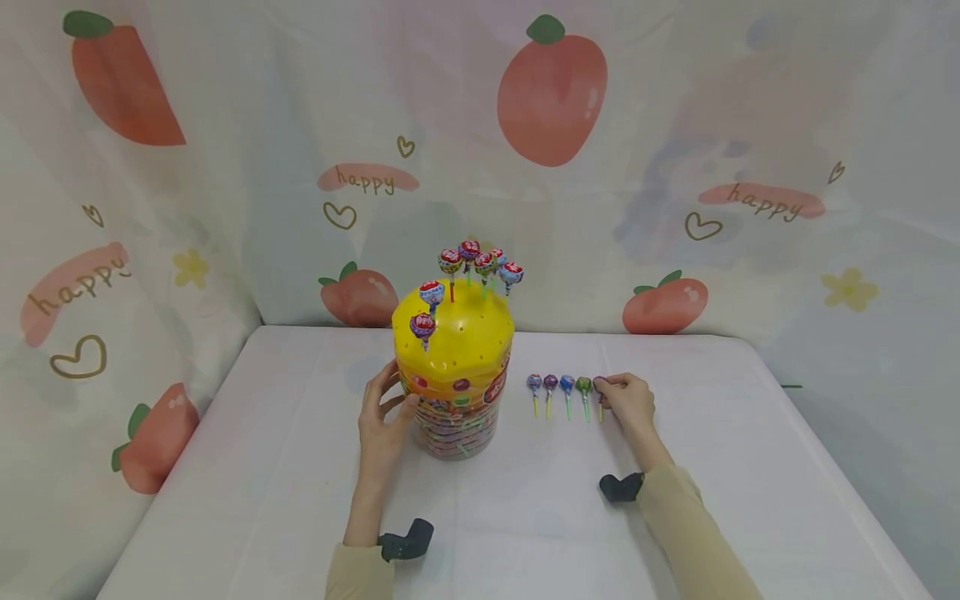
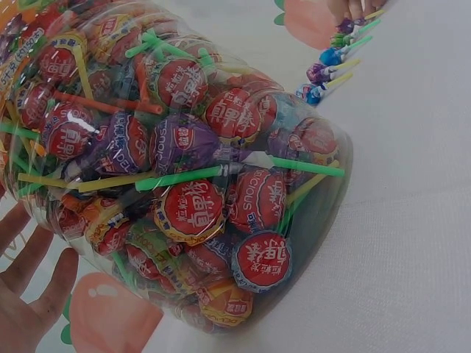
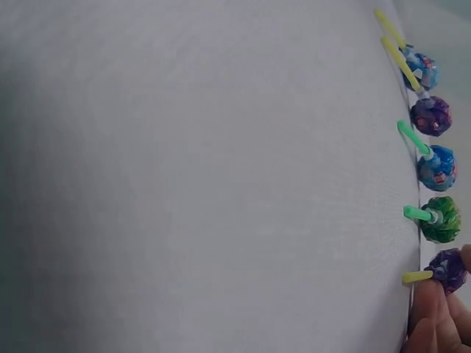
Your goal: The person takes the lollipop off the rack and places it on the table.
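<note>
Your right hand (image 1: pixel 628 400) is pinching the end lollipop (image 3: pixel 447 269) in the row of five lying just right of the tub (image 1: pixel 453 392). It's looking light and small, so you're best gripping the stiff stick. Your left hand (image 1: pixel 381 412) is resting relaxed against the tub's slick side.

The lollipop tub (image 1: pixel 456 417) at the frame's centre has a bright yellow lid (image 1: pixel 457 346) dotted with small holes; its clear wall shows red, purple and orange wrappers crossed by green and yellow sticks. Just right of it lies a row of lollipops (image 1: pixel 567 387): blue, purple, blue, green, purple heads on yellow or green sticks. The worktop (image 1: pixel 750 467) is plain white. The backdrop cloth (image 1: pixel 225 167) is pale, printed with coral peaches, hearts and "happy".
</note>
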